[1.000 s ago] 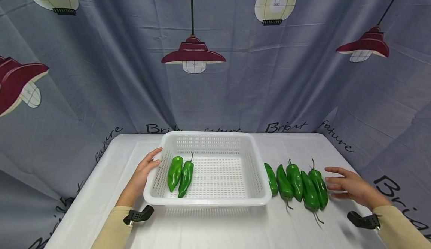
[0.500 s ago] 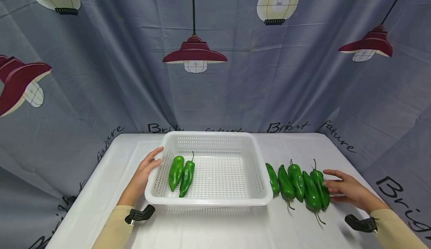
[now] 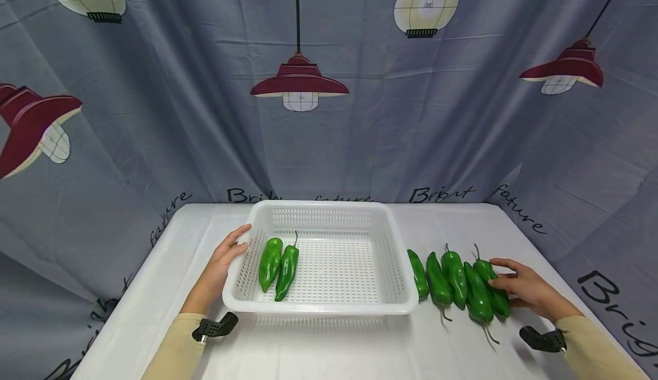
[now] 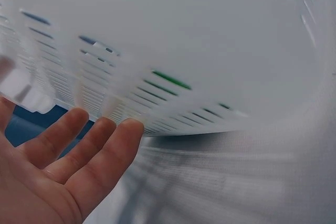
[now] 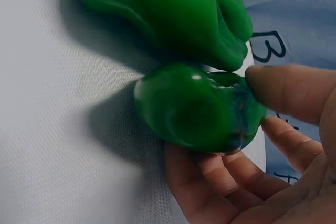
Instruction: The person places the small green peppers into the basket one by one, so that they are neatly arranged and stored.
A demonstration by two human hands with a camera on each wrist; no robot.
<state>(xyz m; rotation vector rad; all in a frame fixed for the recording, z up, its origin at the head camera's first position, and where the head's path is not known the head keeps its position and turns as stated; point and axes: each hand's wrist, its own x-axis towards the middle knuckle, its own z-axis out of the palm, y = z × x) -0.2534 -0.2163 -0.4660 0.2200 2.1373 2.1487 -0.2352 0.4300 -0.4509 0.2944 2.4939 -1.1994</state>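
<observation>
My right hand (image 3: 532, 291) holds the rightmost green pepper (image 3: 496, 288) of a row on the table. In the right wrist view the thumb (image 5: 291, 90) lies over that green pepper (image 5: 189, 111), and the other fingers curl beneath it. Another pepper (image 5: 173, 14) lies right beside it. On the left, my left hand (image 3: 218, 266) rests against a white plastic basket (image 3: 319, 308). Its fingers (image 4: 107, 153), almost straight, touch the slotted outer wall (image 4: 210, 40) in the left wrist view. Two green peppers, one broader (image 3: 269, 264) and one slimmer (image 3: 287, 271), lie inside the basket at its left.
Several more green peppers (image 3: 454, 280) stand in a row between the basket and my right hand, the leftmost (image 3: 418, 274) close against the basket's right wall. A white cloth (image 3: 319, 346) covers the table. Behind hangs a grey-blue curtain (image 3: 360, 140) printed with lamps.
My right hand has moved left to the rightmost pepper and taken hold of it; that pepper has tilted, its lower end shifting right. The left hand stays at the basket.
</observation>
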